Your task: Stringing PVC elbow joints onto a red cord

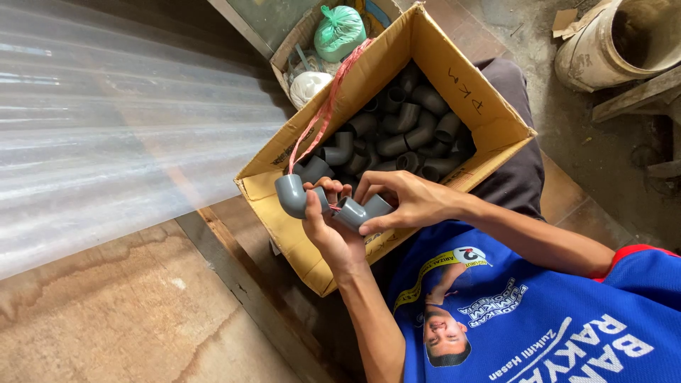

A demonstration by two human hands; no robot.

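Note:
My left hand [328, 230] holds a grey plastic pipe elbow [291, 195] over the near corner of an open cardboard box [489, 117]. A second grey elbow [357, 211] sits under the fingers of my right hand [406, 201], pressed against my left palm. A red plastic string [323, 113] runs from the two elbows up over the box's rim. Inside the box lie several more grey pipe elbows [408, 131]. The box rests on my lap, against my dark trouser leg [521, 167].
A translucent corrugated sheet [106, 128] covers the left side. Behind the big box stands a smaller carton [298, 44] with a green bag [339, 32] and a white bag [309, 85]. A dirty bucket [610, 46] lies top right on the tiled floor. Stained board [120, 312] at lower left.

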